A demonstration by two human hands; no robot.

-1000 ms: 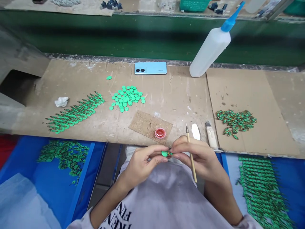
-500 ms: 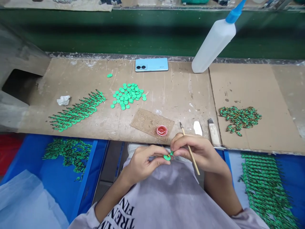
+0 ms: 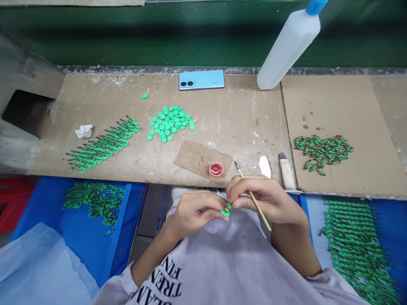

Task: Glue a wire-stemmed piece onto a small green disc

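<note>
My left hand [image 3: 196, 213] pinches a green disc [image 3: 225, 213] by its edge, just in front of the table edge. Closed fingertips of my right hand [image 3: 259, 198] hold a small green-and-brown piece [image 3: 229, 205] against the disc. A thin paintbrush [image 3: 257, 202] with a pale wooden handle also lies in the right hand, its dark tip pointing up and away. Beyond the hands, a small cup of red liquid [image 3: 216, 170] stands on a brown rectangular board [image 3: 193, 157]. Loose green discs [image 3: 171, 120] are heaped farther back.
Rows of joined green pieces [image 3: 104, 146] lie at left, near crumpled tissue [image 3: 84, 131]. A blue phone [image 3: 202, 80] and a white squeeze bottle [image 3: 288, 51] are at the back. Small pieces [image 3: 324, 151] form a pile at right, near a scraper [image 3: 286, 171]. Blue trays [image 3: 79, 228] flank me below.
My view has tilted slightly downward. Both hands stay together at the disc and small piece, with the disc turned a little; the brush is still held in the right hand.
</note>
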